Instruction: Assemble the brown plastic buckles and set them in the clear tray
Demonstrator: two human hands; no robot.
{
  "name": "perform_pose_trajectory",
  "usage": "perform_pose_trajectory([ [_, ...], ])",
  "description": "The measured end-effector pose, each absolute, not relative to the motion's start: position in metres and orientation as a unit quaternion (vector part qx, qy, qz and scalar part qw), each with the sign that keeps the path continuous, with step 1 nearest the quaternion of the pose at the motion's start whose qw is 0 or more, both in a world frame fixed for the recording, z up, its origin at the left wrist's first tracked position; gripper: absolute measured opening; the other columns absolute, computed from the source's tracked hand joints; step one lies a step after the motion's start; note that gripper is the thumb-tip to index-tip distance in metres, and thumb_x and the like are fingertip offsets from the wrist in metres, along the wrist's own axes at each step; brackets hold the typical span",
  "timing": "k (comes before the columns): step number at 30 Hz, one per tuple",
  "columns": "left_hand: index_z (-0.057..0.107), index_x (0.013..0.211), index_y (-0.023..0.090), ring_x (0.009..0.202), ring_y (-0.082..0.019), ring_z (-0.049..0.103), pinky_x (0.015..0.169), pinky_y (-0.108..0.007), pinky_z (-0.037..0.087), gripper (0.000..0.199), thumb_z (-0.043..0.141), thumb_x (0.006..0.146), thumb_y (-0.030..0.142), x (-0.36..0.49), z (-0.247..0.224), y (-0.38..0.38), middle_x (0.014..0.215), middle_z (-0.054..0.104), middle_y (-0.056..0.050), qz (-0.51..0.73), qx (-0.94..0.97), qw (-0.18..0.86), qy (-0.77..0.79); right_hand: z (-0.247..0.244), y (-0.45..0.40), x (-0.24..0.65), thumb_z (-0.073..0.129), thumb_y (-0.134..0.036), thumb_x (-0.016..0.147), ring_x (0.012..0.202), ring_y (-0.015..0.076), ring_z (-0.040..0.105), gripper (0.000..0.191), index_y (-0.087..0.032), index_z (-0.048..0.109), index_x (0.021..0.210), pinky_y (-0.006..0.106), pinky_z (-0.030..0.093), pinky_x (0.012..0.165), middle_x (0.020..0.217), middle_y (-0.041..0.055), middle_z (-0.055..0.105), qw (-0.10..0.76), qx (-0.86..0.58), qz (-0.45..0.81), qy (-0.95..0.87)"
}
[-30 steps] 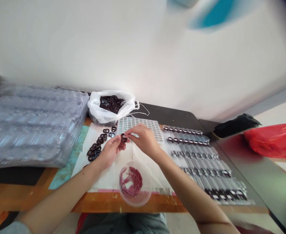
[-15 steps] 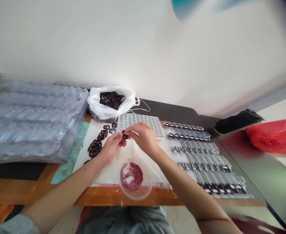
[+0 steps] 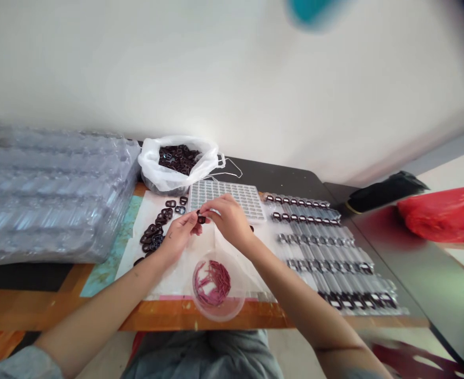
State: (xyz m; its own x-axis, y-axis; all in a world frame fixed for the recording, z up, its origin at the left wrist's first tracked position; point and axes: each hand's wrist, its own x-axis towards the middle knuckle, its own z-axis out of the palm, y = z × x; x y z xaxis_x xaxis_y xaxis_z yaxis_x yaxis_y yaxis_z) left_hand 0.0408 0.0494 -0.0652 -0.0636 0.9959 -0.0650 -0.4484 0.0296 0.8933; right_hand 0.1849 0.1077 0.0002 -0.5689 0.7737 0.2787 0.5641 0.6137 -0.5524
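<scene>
Clear trays (image 3: 53,200): stacked high at far left.
White bag (image 3: 156,176): open, many dark rings (image 3: 178,159) left inside.
Loose rings (image 3: 152,237): a small scatter on a paper sheet (image 3: 168,281).
Left hand (image 3: 178,237): narrow, pinching one ring (image 3: 201,219).
Round tub (image 3: 195,284): clear, holding pink strips.
Right hand (image 3: 229,218): narrow, its fingertips (image 3: 211,208) on that ring.
Grid tray (image 3: 226,195): cell contents too small to tell.
Clear packs (image 3: 314,242): several finished-looking rows at right, dark pieces along them.
</scene>
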Motion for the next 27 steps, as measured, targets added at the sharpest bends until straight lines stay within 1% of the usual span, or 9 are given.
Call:
perform_pose_trajectory([
  [4,0.072,0.085,0.016,0.064,-0.014,0.051,0.062,-0.026,0.042,0.044,0.077,0.074,0.059,0.042,-0.064,0.049,0.077,0.065,-0.005,0.618,0.33,0.589,0.404,-0.003,0.105,0.184,0.066,-0.01,0.088,0.091,0.0209,0.056,0.016,-0.023,0.075,0.086,0.033,0.044,0.085,0.085,0.0013,0.075,0.273,-0.384,0.174,-0.865],
  [9,0.072,0.082,0.015,0.062,-0.012,0.05,0.06,-0.025,0.041,0.044,0.082,0.07,0.056,0.044,-0.063,0.048,0.073,0.062,-0.003,0.635,0.291,0.603,0.385,-0.008,0.102,0.184,0.065,-0.023,0.091,0.096,0.0229,0.057,0.014,-0.025,0.078,0.087,0.039,0.045,0.091,0.095,0.0054,0.074,0.309,-0.372,0.097,-0.87],
  [13,0.072,0.085,0.014,0.062,-0.012,0.05,0.059,-0.025,0.041,0.045,0.085,0.068,0.054,0.044,-0.063,0.048,0.075,0.064,-0.004,0.651,0.262,0.612,0.366,-0.01,0.098,0.191,0.052,-0.014,0.095,0.099,0.0226,0.057,0.027,-0.024,0.076,0.101,0.039,0.048,0.091,0.101,0.0068,0.072,0.312,-0.319,0.094,-0.89],
  [17,0.073,0.088,0.014,0.06,-0.011,0.05,0.059,-0.025,0.042,0.045,0.086,0.067,0.051,0.044,-0.065,0.05,0.072,0.062,-0.003,0.661,0.243,0.615,0.353,-0.013,0.093,0.198,0.043,-0.003,0.09,0.113,0.025,0.054,0.043,-0.02,0.068,0.121,0.042,0.047,0.097,0.12,0.0096,0.067,0.262,-0.269,0.046,-0.926],
  [20,0.073,0.087,0.014,0.061,-0.011,0.051,0.06,-0.024,0.043,0.041,0.086,0.068,0.048,0.045,-0.066,0.05,0.071,0.062,-0.002,0.664,0.231,0.621,0.345,-0.014,0.087,0.203,0.041,-0.004,0.092,0.123,0.0261,0.049,0.048,-0.018,0.059,0.133,0.045,0.042,0.104,0.133,0.0104,0.061,0.2,-0.25,-0.008,-0.947],
  [22,0.073,0.086,0.015,0.061,-0.011,0.052,0.061,-0.023,0.044,0.035,0.086,0.071,0.044,0.046,-0.064,0.05,0.071,0.063,-0.001,0.666,0.226,0.624,0.341,-0.009,0.08,0.208,0.04,-0.005,0.093,0.127,0.0259,0.047,0.049,-0.02,0.056,0.136,0.045,0.039,0.108,0.138,0.0088,0.058,0.191,-0.252,-0.025,-0.948],
  [24,0.074,0.09,0.016,0.06,-0.01,0.052,0.06,-0.022,0.043,0.028,0.082,0.077,0.04,0.045,-0.061,0.05,0.071,0.064,-0.001,0.668,0.224,0.625,0.337,-0.001,0.068,0.214,0.038,-0.005,0.093,0.126,0.0255,0.048,0.046,-0.021,0.058,0.131,0.044,0.039,0.106,0.134,0.0082,0.06,0.205,-0.269,-0.005,-0.941],
  [25,0.075,0.095,0.017,0.06,-0.01,0.052,0.06,-0.022,0.044,0.026,0.079,0.081,0.038,0.045,-0.059,0.051,0.073,0.066,-0.002,0.663,0.22,0.628,0.343,0.005,0.061,0.217,0.037,-0.004,0.092,0.121,0.0251,0.051,0.044,-0.021,0.062,0.124,0.042,0.042,0.101,0.125,0.0084,0.064,0.204,-0.275,0.021,-0.94],
  [27,0.074,0.1,0.017,0.059,-0.01,0.053,0.059,-0.022,0.043,0.023,0.073,0.087,0.036,0.044,-0.057,0.052,0.079,0.069,-0.004,0.655,0.214,0.632,0.355,0.013,0.045,0.222,0.039,-0.003,0.089,0.1,0.023,0.058,0.037,-0.02,0.067,0.105,0.036,0.046,0.084,0.099,0.0076,0.068,0.152,-0.266,0.087,-0.948],
])
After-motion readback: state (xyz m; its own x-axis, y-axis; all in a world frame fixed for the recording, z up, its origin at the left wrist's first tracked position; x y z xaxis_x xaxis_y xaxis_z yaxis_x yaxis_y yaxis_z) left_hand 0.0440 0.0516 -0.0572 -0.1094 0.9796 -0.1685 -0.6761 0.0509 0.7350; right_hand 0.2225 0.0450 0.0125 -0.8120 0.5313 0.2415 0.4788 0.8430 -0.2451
